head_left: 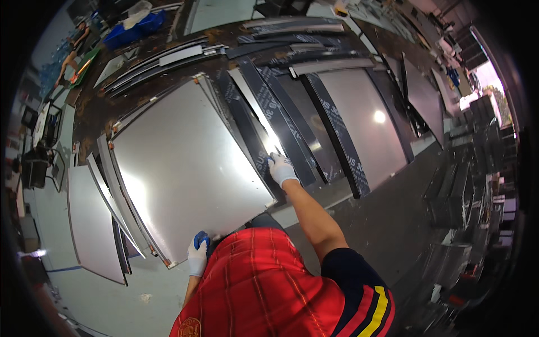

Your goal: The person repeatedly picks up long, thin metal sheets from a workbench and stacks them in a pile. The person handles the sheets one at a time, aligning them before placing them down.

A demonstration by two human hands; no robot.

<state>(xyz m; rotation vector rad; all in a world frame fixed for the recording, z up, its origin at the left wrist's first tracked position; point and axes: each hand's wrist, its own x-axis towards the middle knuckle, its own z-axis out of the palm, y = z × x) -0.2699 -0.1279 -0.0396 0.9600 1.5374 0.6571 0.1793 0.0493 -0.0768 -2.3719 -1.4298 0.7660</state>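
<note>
My right hand [281, 169], in a white glove with dark fingertips, reaches forward. Its fingers are closed at the near end of a shiny narrow metal strip [252, 92], which lies among dark film-covered strips. My left hand [197, 253], gloved in white with blue on the fingers, is low beside my body, near the front edge of a large silver metal panel [185, 168]. Its fingers are curled; whatever they may hold is hidden. The panel lies flat left of the strip, with small orange-brown bits at its corners.
A dark film-covered strip [337, 135] borders another grey panel [368, 118] at the right. Long metal strips [168, 59] are stacked toward the back. More panels [92, 219] lie at the left. A blue crate [135, 29] stands far left; dark stacked pieces [452, 191] stand at the right.
</note>
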